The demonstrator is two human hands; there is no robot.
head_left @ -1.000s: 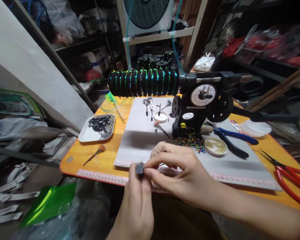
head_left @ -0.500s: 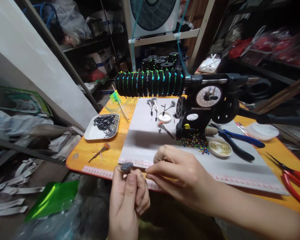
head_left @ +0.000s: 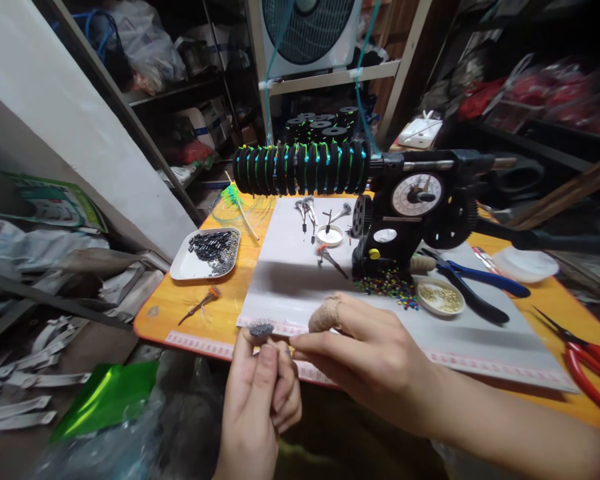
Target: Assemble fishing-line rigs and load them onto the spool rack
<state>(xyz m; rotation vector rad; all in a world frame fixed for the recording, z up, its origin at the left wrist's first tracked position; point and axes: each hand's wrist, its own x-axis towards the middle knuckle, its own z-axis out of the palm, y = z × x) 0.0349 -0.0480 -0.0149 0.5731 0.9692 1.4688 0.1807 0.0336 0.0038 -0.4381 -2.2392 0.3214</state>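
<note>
My left hand (head_left: 263,400) is closed around a small dark grey bristly bundle (head_left: 261,328), whose spiky head sticks up above the thumb and forefinger. Close by on its right, my right hand (head_left: 375,353) has thumb and forefinger pinched together; whatever lies between those tips is too small to make out. Tan tape (head_left: 326,313) wraps one finger of the right hand. Both hands are over the front edge of the table, at the ruler strip (head_left: 200,343). An orange-tipped bundle (head_left: 200,305) lies to the left on the wood.
A black winding machine (head_left: 390,230) with a dial carries a row of black spools (head_left: 303,168). A white tray (head_left: 179,270) holds dark small parts. Loose coloured beads (head_left: 390,287), a dish (head_left: 455,309) of gold bits, blue-handled pliers (head_left: 497,281) and red-handled scissors (head_left: 575,367) lie rightward.
My left hand has shifted slightly right with the grey bundle, which now shows more of its bristly top. The right hand stays pinched in nearly the same place.
</note>
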